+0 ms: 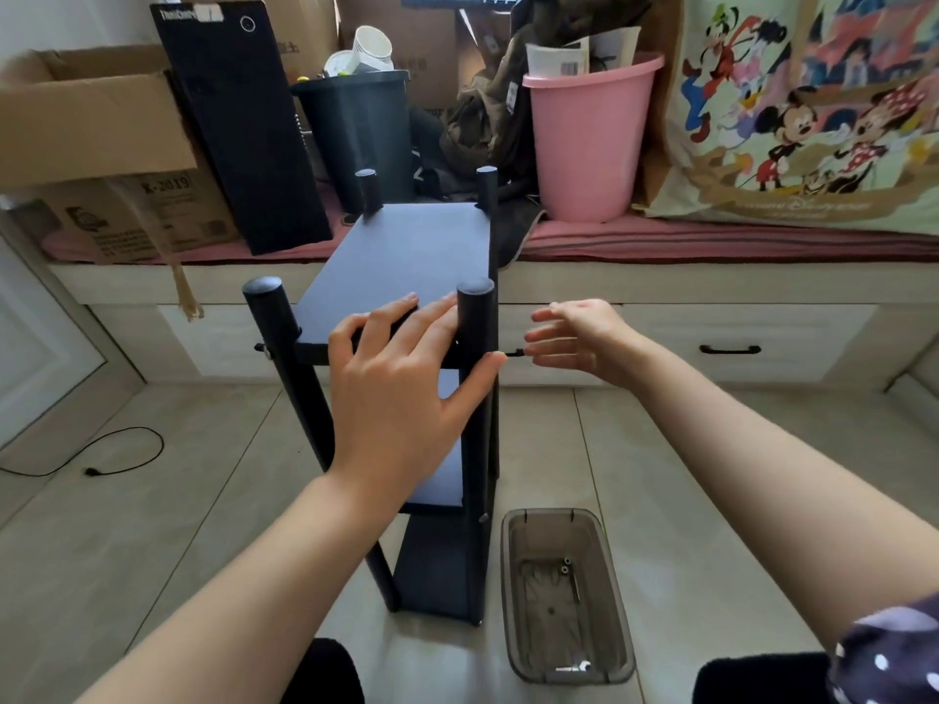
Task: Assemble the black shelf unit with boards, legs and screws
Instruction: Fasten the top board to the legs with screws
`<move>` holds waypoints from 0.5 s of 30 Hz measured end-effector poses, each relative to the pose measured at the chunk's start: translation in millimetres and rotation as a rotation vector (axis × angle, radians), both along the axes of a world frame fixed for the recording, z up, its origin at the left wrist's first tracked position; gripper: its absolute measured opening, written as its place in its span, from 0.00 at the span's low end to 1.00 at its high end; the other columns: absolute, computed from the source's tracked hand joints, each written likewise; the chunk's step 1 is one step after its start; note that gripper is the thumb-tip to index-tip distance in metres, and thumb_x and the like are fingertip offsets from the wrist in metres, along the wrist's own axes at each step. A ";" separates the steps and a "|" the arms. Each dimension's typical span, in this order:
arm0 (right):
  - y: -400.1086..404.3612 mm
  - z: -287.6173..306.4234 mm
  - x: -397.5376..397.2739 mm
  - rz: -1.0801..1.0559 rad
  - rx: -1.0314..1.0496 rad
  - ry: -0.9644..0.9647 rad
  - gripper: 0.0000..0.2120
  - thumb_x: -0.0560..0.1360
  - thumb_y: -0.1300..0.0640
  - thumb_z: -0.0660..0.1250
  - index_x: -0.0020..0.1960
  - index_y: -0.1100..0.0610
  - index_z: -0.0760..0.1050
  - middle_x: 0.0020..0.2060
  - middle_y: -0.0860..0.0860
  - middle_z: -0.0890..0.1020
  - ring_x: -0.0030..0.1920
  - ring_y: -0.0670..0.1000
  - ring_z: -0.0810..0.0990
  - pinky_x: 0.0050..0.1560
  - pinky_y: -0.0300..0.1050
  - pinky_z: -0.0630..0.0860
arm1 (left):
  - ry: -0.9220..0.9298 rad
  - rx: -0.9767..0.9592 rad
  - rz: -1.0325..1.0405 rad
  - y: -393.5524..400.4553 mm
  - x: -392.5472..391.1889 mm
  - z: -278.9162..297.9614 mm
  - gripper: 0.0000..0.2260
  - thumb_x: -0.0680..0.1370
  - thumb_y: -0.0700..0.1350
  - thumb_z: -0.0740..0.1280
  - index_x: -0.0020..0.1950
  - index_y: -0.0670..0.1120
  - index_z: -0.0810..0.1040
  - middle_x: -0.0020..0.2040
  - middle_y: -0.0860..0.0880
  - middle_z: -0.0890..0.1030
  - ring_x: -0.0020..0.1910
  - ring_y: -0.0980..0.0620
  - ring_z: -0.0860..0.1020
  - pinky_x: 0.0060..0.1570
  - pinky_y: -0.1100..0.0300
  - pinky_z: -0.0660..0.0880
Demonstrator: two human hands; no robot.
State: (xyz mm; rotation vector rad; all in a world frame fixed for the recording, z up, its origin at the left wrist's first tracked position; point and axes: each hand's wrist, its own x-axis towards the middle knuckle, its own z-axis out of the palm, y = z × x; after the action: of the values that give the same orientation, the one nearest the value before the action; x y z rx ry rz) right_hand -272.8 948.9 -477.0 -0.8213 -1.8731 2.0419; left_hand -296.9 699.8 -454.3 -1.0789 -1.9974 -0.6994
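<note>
The black shelf unit stands upright on the tiled floor, with its top board set between four round legs and two lower boards under it. My left hand lies flat on the near edge of the top board, fingers spread, thumb against the near right leg. My right hand is just right of that leg, its fingertips pinching the end of a small black screw that sticks out of the leg's side. Another screw sticks out of the near left leg.
A clear grey plastic tray sits on the floor right of the shelf with a few small fittings in it. Behind the shelf is a bench with drawers carrying cardboard boxes, a black bin and a pink bucket. A black cable lies at left.
</note>
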 end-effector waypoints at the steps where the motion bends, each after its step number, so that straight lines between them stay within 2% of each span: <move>1: -0.6 -14.1 13.1 0.007 -0.002 -0.036 0.13 0.84 0.57 0.57 0.57 0.64 0.76 0.41 0.59 0.86 0.41 0.57 0.87 0.36 0.47 0.83 | -0.007 0.000 -0.001 0.1 0.6 0.2 0.23 0.80 0.61 0.61 0.61 0.46 0.83 0.59 0.50 0.85 0.64 0.45 0.79 0.63 0.49 0.63; 7: -0.1 -115.3 76.4 0.045 -0.055 -0.284 0.09 0.82 0.60 0.61 0.57 0.65 0.76 0.43 0.60 0.84 0.44 0.58 0.85 0.47 0.51 0.83 | -0.025 0.003 -0.003 -0.7 3.1 1.6 0.22 0.80 0.61 0.62 0.61 0.45 0.83 0.59 0.49 0.85 0.65 0.44 0.78 0.64 0.50 0.61; 10: -6.8 -164.0 96.6 0.048 -0.036 -0.444 0.08 0.82 0.61 0.61 0.55 0.65 0.75 0.42 0.59 0.84 0.38 0.54 0.84 0.41 0.45 0.82 | -0.045 -0.006 -0.004 0.0 3.7 1.4 0.22 0.80 0.61 0.62 0.62 0.46 0.83 0.60 0.49 0.84 0.66 0.44 0.77 0.65 0.50 0.61; 12: -14.7 -191.8 104.0 0.053 -0.031 -0.534 0.06 0.81 0.63 0.61 0.51 0.65 0.75 0.39 0.57 0.82 0.33 0.51 0.82 0.35 0.42 0.79 | -0.044 -0.011 0.001 0.0 3.3 0.2 0.22 0.81 0.61 0.61 0.62 0.46 0.83 0.60 0.49 0.84 0.66 0.44 0.77 0.65 0.49 0.61; 15: -30.2 -225.1 108.3 0.113 0.010 -0.645 0.06 0.81 0.66 0.57 0.47 0.62 0.71 0.35 0.57 0.76 0.29 0.51 0.74 0.25 0.38 0.71 | -0.004 -0.005 0.006 1.1 1.1 -2.5 0.22 0.82 0.61 0.61 0.60 0.45 0.83 0.60 0.49 0.84 0.66 0.44 0.77 0.65 0.48 0.62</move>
State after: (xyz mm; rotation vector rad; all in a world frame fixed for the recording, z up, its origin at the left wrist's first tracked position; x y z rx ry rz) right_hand -164.5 918.7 -702.1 -1.5441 -2.2790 1.9735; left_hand -295.8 700.9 -456.7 -1.0754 -2.0060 -0.6944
